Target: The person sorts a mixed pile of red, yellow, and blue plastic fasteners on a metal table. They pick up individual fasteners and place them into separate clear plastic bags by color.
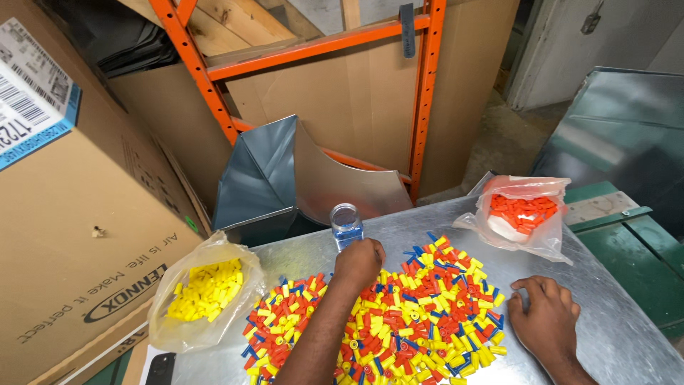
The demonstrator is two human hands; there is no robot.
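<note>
crowding a steel table (pixel 627 342) by orange shelving (pixel 425 93): mixed caps (pixel 399 314), hands (pixel 456 292) apart, grip unclear

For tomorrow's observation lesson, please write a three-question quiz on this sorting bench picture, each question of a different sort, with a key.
1. True or false: the bag of yellow caps lies on the bench's right side.
2. Which colour fills the bag at the far right? A blue, B orange, C yellow.
3. What clear container stands just beyond the left hand?

Key:
1. False; it lies left of the mixed pile.
2. B.
3. A small jar holding blue pieces. The right hand rests on the metal sheet.
</note>
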